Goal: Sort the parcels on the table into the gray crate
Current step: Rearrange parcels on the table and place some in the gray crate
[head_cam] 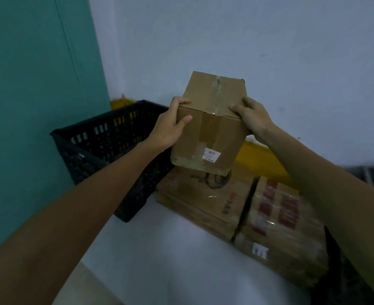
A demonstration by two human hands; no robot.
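The left hand (pixel 173 123) grips the box (pixel 210 133) at its upper left edge, fingers curled over the top and thumb flat on the near face. The right hand (pixel 253 118) does the same at the upper right edge, fingers hooked over the top and palm against the side. The box hangs between them, tipped slightly, over a flat parcel (pixel 203 201); whether its bottom edge touches that parcel I cannot tell. It looks like stiff cardboard with dented corners, and the tape (pixel 218 93) along its seam is wrinkled and glossy, so the bare card at the edges probably gives the surer hold. Needing two hands suggests some bulk or weight, but the grip looks easy. A label (pixel 211 154) sits low on the near face. The crate (pixel 93 137) stands to the left on the table (pixel 159 249), just beside the flat parcel, and a second parcel (pixel 287 227) lies to the right.
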